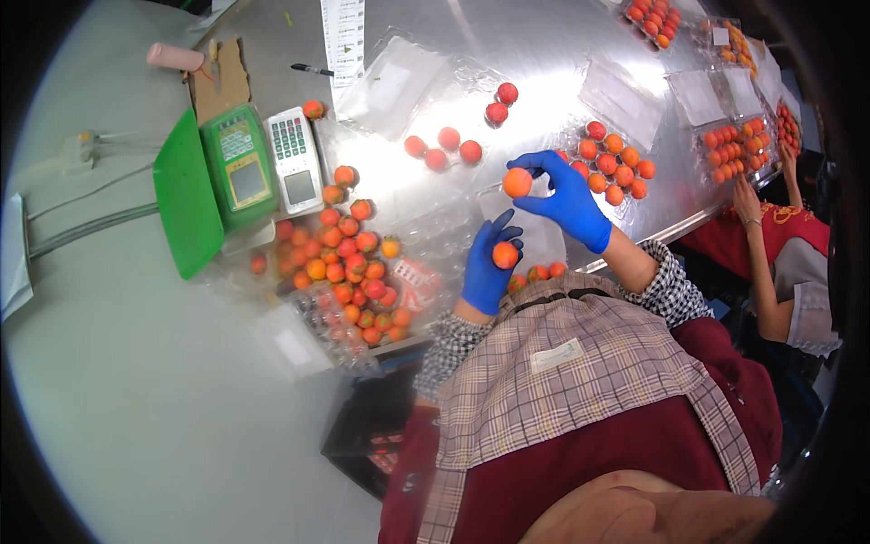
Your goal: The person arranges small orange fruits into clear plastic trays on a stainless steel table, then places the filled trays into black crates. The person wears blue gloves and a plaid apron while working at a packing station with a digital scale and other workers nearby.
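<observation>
My right hand (pixel 567 200), in a blue glove, pinches an orange-red tomato (pixel 517 182) between thumb and fingers above the steel table. Just below and to its left, my left hand (pixel 484 268), also blue-gloved, cradles another tomato (pixel 505 255) in its curled fingers. Beyond my right hand lies a clear plastic tray of tomatoes (pixel 606 163), partly covered by that hand. Several loose tomatoes (pixel 448 139) rest further up the table. A heap of tomatoes (pixel 350 265), some with green calyxes, spreads left of my left hand.
Left of the heap stand a green-cased scale (pixel 238 156) and a white keypad device (pixel 296 160). Clear packaging (pixel 394 85), a black marker (pixel 311 69) and a printed label sheet (pixel 344 41) lie behind. At right, a co-worker's hands (pixel 747 200) are near filled trays (pixel 737 149).
</observation>
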Motion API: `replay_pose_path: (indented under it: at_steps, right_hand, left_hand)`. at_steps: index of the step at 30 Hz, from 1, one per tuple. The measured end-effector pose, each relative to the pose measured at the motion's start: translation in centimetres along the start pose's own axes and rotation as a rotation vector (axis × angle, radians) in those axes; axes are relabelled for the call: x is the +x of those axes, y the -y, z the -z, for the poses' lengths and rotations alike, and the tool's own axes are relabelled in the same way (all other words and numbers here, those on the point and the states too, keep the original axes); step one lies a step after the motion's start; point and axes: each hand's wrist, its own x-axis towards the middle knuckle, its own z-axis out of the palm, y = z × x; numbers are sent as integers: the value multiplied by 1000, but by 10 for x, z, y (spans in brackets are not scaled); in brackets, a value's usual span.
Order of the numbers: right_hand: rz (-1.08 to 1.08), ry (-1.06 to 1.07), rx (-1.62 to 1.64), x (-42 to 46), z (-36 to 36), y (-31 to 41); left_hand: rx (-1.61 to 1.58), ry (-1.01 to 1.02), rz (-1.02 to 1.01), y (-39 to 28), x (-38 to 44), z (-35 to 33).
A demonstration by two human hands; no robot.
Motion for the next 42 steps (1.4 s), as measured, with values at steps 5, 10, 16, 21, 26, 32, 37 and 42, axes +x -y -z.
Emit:
replay_pose_path:
  at_steps: [5, 10, 16, 21, 26, 32, 37, 42]
  right_hand:
    - [-427, 325, 1341, 8, 4, -51]
    - [-538, 369, 1998, 1, -5, -48]
    - [-589, 338, 2024, 3, -6, -47]
    - [-596, 280, 1998, 9, -4, -55]
    - [-505, 337, 1525, 28, 11, -60]
    - [-45, -76, -49, 83, 6, -32]
    - [214, -90, -509, 134, -14, -34]
    - [358, -73, -796, 152, -23, -37]
  left_hand:
    - [-158, -8, 54, -1, 2, 1]
    - [193, -19, -124, -1, -5, -6]
    - [79, -31, -57, -8, -5, -6]
    - [9, -21, 44, -13, -6, -2]
    - [157, 14, -122, -11, -5, -6]
    - [81, -55, -34, -18, -1, 0]
    - [-83, -48, -25, -31, -5, 3]
    - [-308, -100, -10, -41, -6, 5]
